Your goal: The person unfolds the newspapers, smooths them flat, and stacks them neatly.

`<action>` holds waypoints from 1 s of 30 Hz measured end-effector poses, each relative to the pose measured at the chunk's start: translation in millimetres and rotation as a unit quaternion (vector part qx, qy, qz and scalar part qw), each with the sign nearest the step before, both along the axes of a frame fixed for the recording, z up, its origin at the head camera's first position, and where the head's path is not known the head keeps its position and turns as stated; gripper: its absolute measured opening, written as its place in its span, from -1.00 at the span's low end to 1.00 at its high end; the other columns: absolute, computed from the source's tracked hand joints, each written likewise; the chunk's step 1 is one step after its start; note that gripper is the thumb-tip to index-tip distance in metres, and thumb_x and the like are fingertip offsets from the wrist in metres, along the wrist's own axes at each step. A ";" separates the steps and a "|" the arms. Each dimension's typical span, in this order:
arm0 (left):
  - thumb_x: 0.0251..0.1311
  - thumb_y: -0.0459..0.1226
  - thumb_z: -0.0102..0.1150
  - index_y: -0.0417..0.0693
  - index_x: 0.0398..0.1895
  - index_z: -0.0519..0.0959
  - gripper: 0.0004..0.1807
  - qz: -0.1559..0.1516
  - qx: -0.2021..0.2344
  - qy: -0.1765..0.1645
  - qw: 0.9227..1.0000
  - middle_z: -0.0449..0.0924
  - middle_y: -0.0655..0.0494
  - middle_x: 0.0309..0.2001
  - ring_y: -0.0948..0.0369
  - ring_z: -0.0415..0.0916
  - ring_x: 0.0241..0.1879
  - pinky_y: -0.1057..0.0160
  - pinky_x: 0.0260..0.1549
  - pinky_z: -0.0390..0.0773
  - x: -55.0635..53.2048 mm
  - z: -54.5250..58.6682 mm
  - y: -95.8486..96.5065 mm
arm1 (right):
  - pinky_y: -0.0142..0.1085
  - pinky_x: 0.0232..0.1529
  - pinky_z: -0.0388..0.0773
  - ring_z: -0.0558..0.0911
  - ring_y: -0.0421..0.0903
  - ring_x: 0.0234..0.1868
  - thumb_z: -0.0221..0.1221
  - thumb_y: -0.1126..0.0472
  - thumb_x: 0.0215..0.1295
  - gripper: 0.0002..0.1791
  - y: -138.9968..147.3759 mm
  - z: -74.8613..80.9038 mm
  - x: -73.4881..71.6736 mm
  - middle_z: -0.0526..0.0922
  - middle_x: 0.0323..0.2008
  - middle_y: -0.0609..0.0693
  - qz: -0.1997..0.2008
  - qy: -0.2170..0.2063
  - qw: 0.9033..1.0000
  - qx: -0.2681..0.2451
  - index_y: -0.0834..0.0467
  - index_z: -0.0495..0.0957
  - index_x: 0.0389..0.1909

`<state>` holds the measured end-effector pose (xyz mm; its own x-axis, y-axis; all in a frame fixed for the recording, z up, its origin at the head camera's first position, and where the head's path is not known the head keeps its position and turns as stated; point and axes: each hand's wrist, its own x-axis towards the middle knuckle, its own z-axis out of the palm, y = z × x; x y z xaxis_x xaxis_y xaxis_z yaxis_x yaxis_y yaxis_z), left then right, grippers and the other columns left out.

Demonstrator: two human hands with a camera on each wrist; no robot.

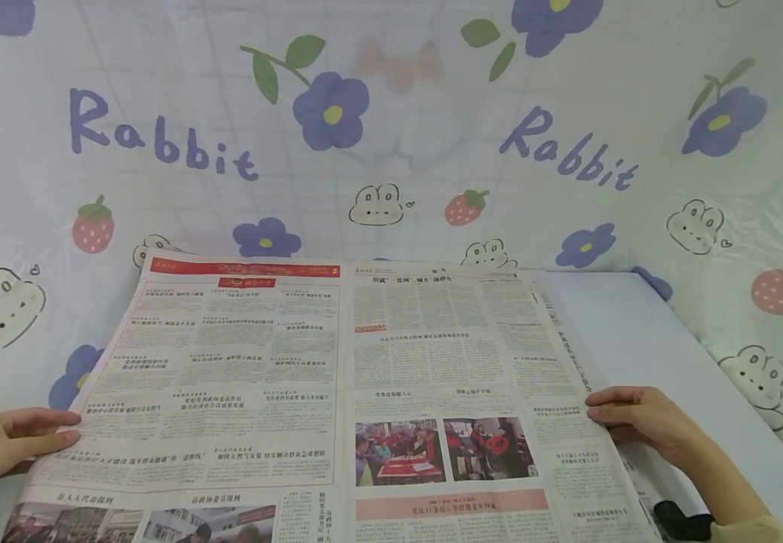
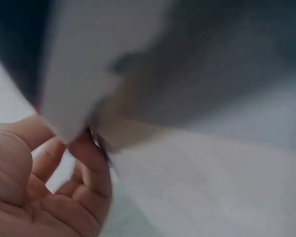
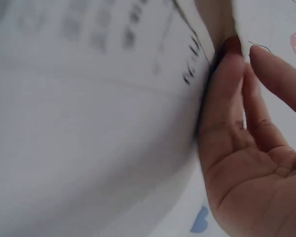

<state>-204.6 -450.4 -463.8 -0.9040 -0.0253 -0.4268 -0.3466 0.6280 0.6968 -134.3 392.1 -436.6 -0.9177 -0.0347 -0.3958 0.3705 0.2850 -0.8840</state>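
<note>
A wide newspaper [image 1: 446, 362] is spread open in the head view, its printed pages facing me and its centre fold running down the middle. My left hand [image 1: 18, 445] pinches its left edge between thumb and fingers. On the opposite side, my right hand [image 1: 656, 430] grips the right edge. The left wrist view has the left hand [image 2: 64, 187] at a corner of the paper [image 2: 212, 177], blurred close to the camera. In the right wrist view, the right hand's fingers [image 3: 227, 98] lie along the newspaper's edge, with blurred print beside them.
A plain white flat surface [image 1: 615, 317] extends behind and to the right of the newspaper. White cloth [image 1: 419, 173] printed with rabbits, flowers and strawberries covers the background and both sides. Something black [image 1: 683, 520] sits at the right wrist.
</note>
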 end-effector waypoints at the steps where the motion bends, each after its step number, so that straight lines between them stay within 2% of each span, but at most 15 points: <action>1: 0.01 0.10 0.46 -0.48 0.22 0.40 -0.07 -0.009 -0.016 0.004 1.000 0.63 -0.20 -0.14 -0.02 0.62 -0.23 0.06 -0.32 0.64 0.0 1.1 0.2 | -0.13 -0.21 0.64 0.70 0.07 -0.23 0.29 0.20 0.31 -0.59 0.3 0.9 0.7 0.70 -0.19 0.13 -0.005 0.002 1.000 0.015 0.41 0.56 0.05; 5: -0.04 0.10 0.49 -0.57 0.19 0.35 0.01 -0.061 -0.077 0.019 0.995 0.52 -0.41 -0.06 -0.12 0.60 -0.17 0.04 -0.29 0.65 3.1 13.9 6.9 | -0.14 -0.22 0.64 0.68 0.05 -0.25 0.29 0.14 0.33 -0.55 2.6 6.5 4.3 0.70 -0.23 0.12 -0.017 0.016 0.996 0.081 0.45 0.56 0.03; 7: 0.05 0.09 0.43 -0.61 0.18 0.31 -0.02 -0.091 -0.097 0.027 0.991 0.50 -0.44 -0.04 -0.16 0.60 -0.16 0.04 -0.30 0.65 6.6 23.4 14.1 | -0.15 -0.23 0.64 0.68 0.03 -0.26 0.26 0.12 0.35 -0.53 3.8 10.7 5.8 0.69 -0.23 0.13 -0.019 0.027 0.993 0.111 0.48 0.55 0.01; 9: 0.19 0.09 0.32 -0.62 0.18 0.31 -0.09 -0.125 -0.126 0.043 0.983 0.47 -0.49 -0.01 -0.22 0.58 -0.13 -0.01 -0.30 0.64 10.8 33.8 24.0 | -0.17 -0.23 0.64 0.68 0.02 -0.25 0.24 0.10 0.37 -0.51 3.3 15.7 6.9 0.69 -0.21 0.14 -0.023 0.041 0.989 0.137 0.49 0.54 0.02; 12: 0.33 0.07 0.17 -0.58 0.12 0.40 -0.23 -0.174 -0.183 0.094 0.963 0.40 -0.58 0.04 -0.39 0.46 -0.05 -0.20 -0.23 0.56 16.8 46.9 40.8 | -0.20 -0.24 0.65 0.67 0.01 -0.22 0.22 0.06 0.40 -0.47 0.1 23.4 7.7 0.67 -0.15 0.18 -0.026 0.063 0.984 0.167 0.50 0.51 0.05; 16: 0.32 0.03 0.19 -0.51 0.07 0.48 -0.32 -0.213 -0.243 0.176 0.930 0.36 -0.62 0.06 -0.51 0.31 0.02 -0.41 -0.18 0.40 22.9 58.5 61.6 | -0.26 -0.24 0.64 0.64 -0.03 -0.16 0.19 -0.02 0.41 -0.42 -10.9 33.0 9.4 0.61 -0.01 0.24 -0.024 0.092 0.974 0.206 0.45 0.49 0.12; 17: 0.31 0.03 0.21 -0.50 0.08 0.48 -0.33 -0.217 -0.245 0.192 0.925 0.37 -0.61 0.06 -0.50 0.31 0.03 -0.43 -0.16 0.38 24.5 59.9 66.5 | -0.27 -0.24 0.63 0.64 -0.04 -0.15 0.18 -0.04 0.42 -0.41 -14.8 35.3 9.8 0.60 0.01 0.25 -0.022 0.101 0.971 0.217 0.44 0.48 0.13; 19: 0.31 0.03 0.21 -0.47 0.14 0.45 -0.32 -0.226 -0.241 0.212 0.920 0.36 -0.59 0.09 -0.49 0.32 0.06 -0.43 -0.15 0.38 27.3 62.3 76.3 | -0.25 -0.21 0.62 0.63 0.00 -0.11 0.15 -0.06 0.43 -0.39 -24.1 40.1 10.7 0.58 0.05 0.27 -0.017 0.117 0.964 0.237 0.42 0.47 0.17; 23: 0.36 0.04 0.15 -0.46 0.27 0.35 -0.26 -0.235 -0.214 0.225 0.921 0.30 -0.56 0.17 -0.48 0.27 0.12 -0.46 -0.12 0.35 31.2 65.5 97.5 | -0.06 -0.13 0.56 0.57 0.19 0.04 0.11 -0.13 0.44 -0.35 -44.4 48.4 11.7 0.55 0.10 0.31 -0.006 0.150 0.947 0.284 0.36 0.44 0.23; 26: 0.39 0.03 0.12 -0.44 0.32 0.31 -0.26 -0.237 -0.203 0.247 0.917 0.26 -0.54 0.22 -0.48 0.22 0.15 -0.48 -0.08 0.28 32.5 68.1 113.8 | 0.14 -0.06 0.48 0.45 0.33 0.15 0.09 -0.16 0.43 -0.32 -57.3 52.8 12.9 0.44 0.18 0.38 -0.003 0.174 0.933 0.315 0.34 0.41 0.26; 30: 0.41 0.01 0.08 -0.37 0.35 0.30 -0.31 -0.227 -0.209 0.305 0.901 0.22 -0.49 0.28 -0.45 0.16 0.21 -0.52 -0.04 0.11 31.9 69.4 136.5 | 0.26 0.01 0.42 0.34 0.42 0.20 0.11 -0.10 0.45 -0.34 -72.0 54.4 15.6 0.31 0.25 0.46 -0.012 0.215 0.918 0.333 0.38 0.38 0.27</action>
